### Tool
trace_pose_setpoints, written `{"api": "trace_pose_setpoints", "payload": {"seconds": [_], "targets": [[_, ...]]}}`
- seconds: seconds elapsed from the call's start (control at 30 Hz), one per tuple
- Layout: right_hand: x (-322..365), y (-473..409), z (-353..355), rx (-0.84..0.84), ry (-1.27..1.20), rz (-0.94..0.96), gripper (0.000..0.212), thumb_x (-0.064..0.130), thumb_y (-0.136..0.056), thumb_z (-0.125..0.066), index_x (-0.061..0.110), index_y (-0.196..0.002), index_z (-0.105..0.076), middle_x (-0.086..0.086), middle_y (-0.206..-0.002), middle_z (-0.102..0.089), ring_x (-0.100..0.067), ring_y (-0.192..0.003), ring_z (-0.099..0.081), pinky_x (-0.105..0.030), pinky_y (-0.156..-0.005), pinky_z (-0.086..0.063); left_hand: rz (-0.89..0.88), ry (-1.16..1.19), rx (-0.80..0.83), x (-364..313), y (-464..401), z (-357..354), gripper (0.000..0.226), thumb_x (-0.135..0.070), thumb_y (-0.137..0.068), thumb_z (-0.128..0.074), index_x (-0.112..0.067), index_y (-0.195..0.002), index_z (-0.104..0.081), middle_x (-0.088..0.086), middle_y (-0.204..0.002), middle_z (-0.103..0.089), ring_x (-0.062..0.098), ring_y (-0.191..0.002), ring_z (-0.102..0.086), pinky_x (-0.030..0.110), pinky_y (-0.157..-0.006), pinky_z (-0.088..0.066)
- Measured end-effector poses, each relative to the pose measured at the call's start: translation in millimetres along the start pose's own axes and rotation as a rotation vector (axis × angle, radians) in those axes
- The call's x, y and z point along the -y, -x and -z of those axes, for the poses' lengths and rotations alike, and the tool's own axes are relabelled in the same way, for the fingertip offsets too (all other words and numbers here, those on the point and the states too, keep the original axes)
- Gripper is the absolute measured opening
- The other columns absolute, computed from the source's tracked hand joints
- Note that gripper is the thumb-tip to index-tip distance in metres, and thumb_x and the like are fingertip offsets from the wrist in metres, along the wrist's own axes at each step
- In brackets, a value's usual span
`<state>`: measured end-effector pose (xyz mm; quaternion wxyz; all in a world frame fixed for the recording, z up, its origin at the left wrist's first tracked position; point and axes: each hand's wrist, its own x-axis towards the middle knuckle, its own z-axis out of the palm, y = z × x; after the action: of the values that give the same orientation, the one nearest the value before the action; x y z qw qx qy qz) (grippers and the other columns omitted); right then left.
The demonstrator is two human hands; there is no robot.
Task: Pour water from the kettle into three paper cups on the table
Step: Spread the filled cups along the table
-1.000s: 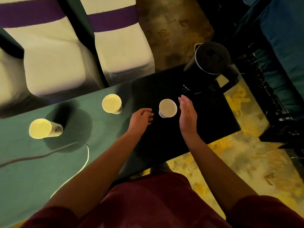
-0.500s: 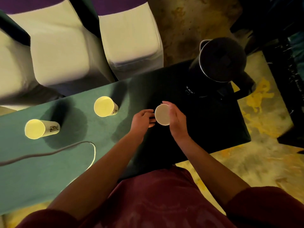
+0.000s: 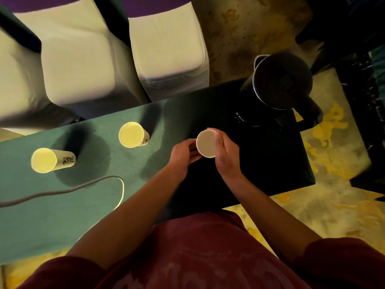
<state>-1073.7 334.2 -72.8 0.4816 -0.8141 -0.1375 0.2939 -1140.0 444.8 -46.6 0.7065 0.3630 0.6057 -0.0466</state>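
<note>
Both hands on the third cup, kettle untouched, no pour yet.

Right hand (image 3: 226,155) was wrapped around the small white paper cup (image 3: 206,143), thumb across the near rim; left hand (image 3: 183,152) had its fingertips pinched against the same cup's left side. Likely steadying or positioning it for the pour. The cup sat between the two hands on the dark end of the green cloth-covered surface (image 3: 62,205), just in front-left of the black electric kettle (image 3: 279,84), which stood upright at the far right corner. Two more pale yellow-lit paper cups stood upright well left of the kettle: middle cup (image 3: 131,134), far-left cup (image 3: 44,160). Couldn't tell whether any cup held water. A grey cable (image 3: 68,190) lay front-left of the kettle, clear of the cups.
</note>
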Motion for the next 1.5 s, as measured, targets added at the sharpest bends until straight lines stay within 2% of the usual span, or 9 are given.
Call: {"api": "trace_pose_setpoints", "payload": {"seconds": [0.1, 0.27, 0.37, 0.57, 0.83, 0.9, 1.03, 1.37, 1.5], "targets": [[19.0, 5.2, 6.6, -0.016, -0.039, 0.037, 0.031, 0.026, -0.109, -0.04, 0.025, -0.125, -0.066, 0.026, -0.11, -0.064, 0.013, -0.102, -0.061, -0.012, -0.085, -0.05, 0.07, 0.168, -0.007, -4.8, 7.0, -12.6, 0.02, -0.018, -0.098, -0.054, -0.011, -0.086, -0.067, 0.005, -0.074, -0.071, 0.019, -0.07, -0.068, 0.03, -0.063, -0.056], [53.4, 17.6, 11.9, 0.029, -0.088, 0.117, 0.029, 0.023, -0.109, -0.041, 0.029, -0.121, -0.067, 0.028, -0.11, -0.066, 0.003, -0.106, -0.064, -0.023, -0.087, -0.055, 0.092, 0.346, 0.05, -18.2, 23.1, -18.8, 0.009, -0.01, -0.095, -0.058, -0.011, -0.088, -0.063, 0.008, -0.084, -0.066, 0.021, -0.069, -0.067, 0.03, -0.06, -0.055], [68.5, 23.0, 10.1, 0.079, -0.106, 0.185, 0.031, 0.021, -0.109, -0.04, 0.024, -0.123, -0.068, 0.02, -0.115, -0.069, -0.005, -0.109, -0.066, -0.027, -0.088, -0.056, 0.058, 0.384, 0.052, -20.0, 34.0, -6.8, 0.005, -0.008, -0.095, -0.059, -0.01, -0.092, -0.062, 0.009, -0.084, -0.066, 0.018, -0.059, -0.07, 0.026, -0.049, -0.055], [104.3, 35.4, -20.8, 0.166, -0.23, 0.29, 0.034, 0.017, -0.108, -0.039, 0.009, -0.121, -0.069, -0.007, -0.121, -0.073, -0.02, -0.113, -0.068, -0.032, -0.094, -0.054, 0.015, 0.768, 0.234, -26.8, 65.5, 30.9, 0.017, -0.017, -0.103, -0.042, -0.009, -0.102, -0.057, 0.013, -0.092, -0.063, 0.025, -0.083, -0.062, 0.032, -0.065, -0.053], [145.3, 95.4, -109.3, 0.224, -0.299, 0.271, 0.031, 0.022, -0.103, -0.045, 0.008, -0.109, -0.072, 0.0, -0.106, -0.076, -0.008, -0.098, -0.067, -0.021, -0.084, -0.05, -0.156, 0.874, 0.177, -3.5, 91.9, 136.6, 0.02, -0.016, -0.1, -0.046, -0.01, -0.094, -0.064, 0.006, -0.072, -0.072, 0.02, -0.069, -0.067, 0.025, -0.056, -0.058], [150.9, 114.6, -133.1, 0.266, -0.329, 0.272, 0.028, 0.016, -0.105, -0.045, 0.02, -0.103, -0.073, 0.013, -0.098, -0.076, 0.0, -0.094, -0.066, -0.016, -0.083, -0.049, -0.182, 0.888, 0.181, 6.2, 102.2, 167.4, 0.023, -0.017, -0.102, -0.044, -0.009, -0.096, -0.065, 0.007, -0.074, -0.073, 0.019, -0.066, -0.07, 0.026, -0.055, -0.058], [155.2, 157.0, -190.5, 0.347, -0.327, 0.31, 0.031, 0.021, -0.102, -0.043, 0.01, -0.106, -0.072, -0.007, -0.107, -0.073, -0.015, -0.101, -0.066, -0.021, -0.087, -0.05, -0.207, 0.928, 0.146, 32.3, 117.6, 235.7, 0.024, -0.019, -0.104, -0.043, -0.01, -0.098, -0.065, 0.006, -0.073, -0.074, 0.017, -0.063, -0.071, 0.026, -0.05, -0.056], [171.4, 224.2, -321.7, 0.502, -0.278, 0.367, 0.027, 0.02, -0.101, -0.046, 0.028, -0.101, -0.072, 0.012, -0.101, -0.076, -0.007, -0.1, -0.068, -0.023, -0.091, -0.05, -0.314, 1.04, 0.045, 67.3, 123.4, 380.3, 0.017, -0.009, -0.099, -0.047, -0.006, -0.102, -0.063, 0.011, -0.087, -0.068, 0.018, -0.063, -0.072, 0.026, -0.051, -0.056], [184.0, 232.9, -379.4, 0.544, -0.262, 0.372, 0.026, 0.022, -0.1, -0.046, 0.02, -0.104, -0.072, 0.006, -0.106, -0.074, -0.008, -0.103, -0.066, -0.022, -0.092, -0.049, -0.327, 1.05, -0.019, 62.8, 112.2, 436.0, 0.015, -0.008, -0.096, -0.05, -0.006, -0.101, -0.064, 0.014, -0.093, -0.066, 0.022, -0.075, -0.067, 0.026, -0.053, -0.057]]}}
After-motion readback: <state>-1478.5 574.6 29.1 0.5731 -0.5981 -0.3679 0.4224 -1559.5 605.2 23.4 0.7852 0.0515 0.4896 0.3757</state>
